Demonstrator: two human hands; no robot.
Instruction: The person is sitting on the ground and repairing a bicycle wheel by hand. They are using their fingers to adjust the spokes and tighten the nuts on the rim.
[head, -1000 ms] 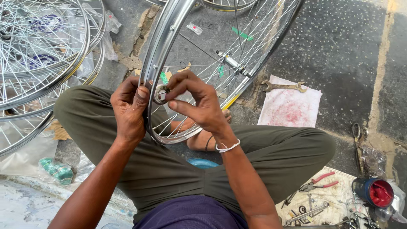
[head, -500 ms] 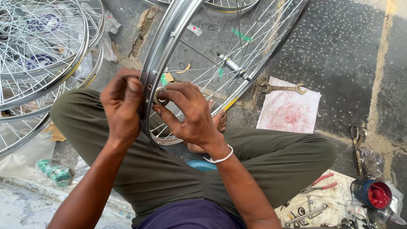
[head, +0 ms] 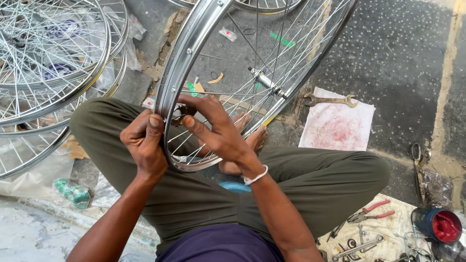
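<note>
The person sits cross-legged on the floor with a silver bicycle wheel rim (head: 187, 53) standing upright between the knees. The left hand (head: 145, 143) wraps the rim's outer edge, its fingers (head: 154, 127) curled and pressed together against the metal. The right hand (head: 218, 133) reaches through from the inner side, its fingers (head: 194, 127) pinching a small metal tool (head: 178, 116) at the rim wall, just beside the left fingers. Thin spokes (head: 272, 53) run from the rim up and away from the fingers to the hub (head: 264, 80). Well to the right of the right fingers, a double-ended spanner (head: 330, 100) lies on a pink-stained cloth (head: 337, 128). Below and far right of them are red-handled pliers (head: 374, 212) and a blue tin with a red inside (head: 439, 224). Left of the left fingers, 2 or more finished spoked wheels (head: 53, 63) lie stacked.
</note>
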